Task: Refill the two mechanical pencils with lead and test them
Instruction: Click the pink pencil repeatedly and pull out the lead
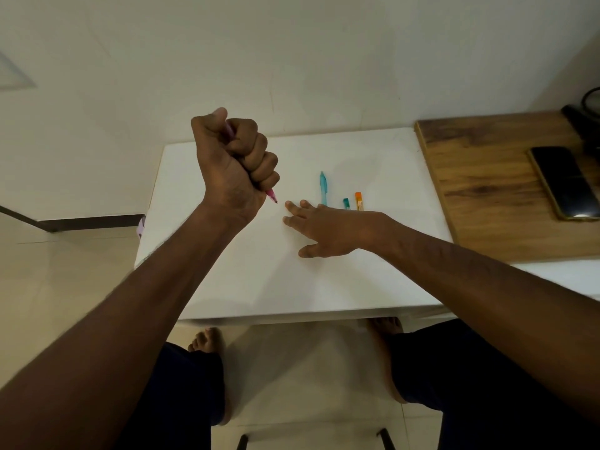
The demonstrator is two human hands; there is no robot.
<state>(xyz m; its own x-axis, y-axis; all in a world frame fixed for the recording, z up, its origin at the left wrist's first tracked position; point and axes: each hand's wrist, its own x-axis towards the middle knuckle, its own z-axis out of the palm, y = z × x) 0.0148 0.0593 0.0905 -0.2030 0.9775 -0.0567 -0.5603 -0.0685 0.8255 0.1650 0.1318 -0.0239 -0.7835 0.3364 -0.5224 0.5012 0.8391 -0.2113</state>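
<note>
Head view: unreadable orange lead case (358, 201).

Dim, warm indoor light gives everything a yellowish cast. Soft, faint shadows spread on the white table (227, 287) near the hands and beneath it on the floor (308, 368). The phone (565, 183) at far right shows a small glare. Wide-angle distortion bends the edges; the picture is slightly soft throughout.
</note>
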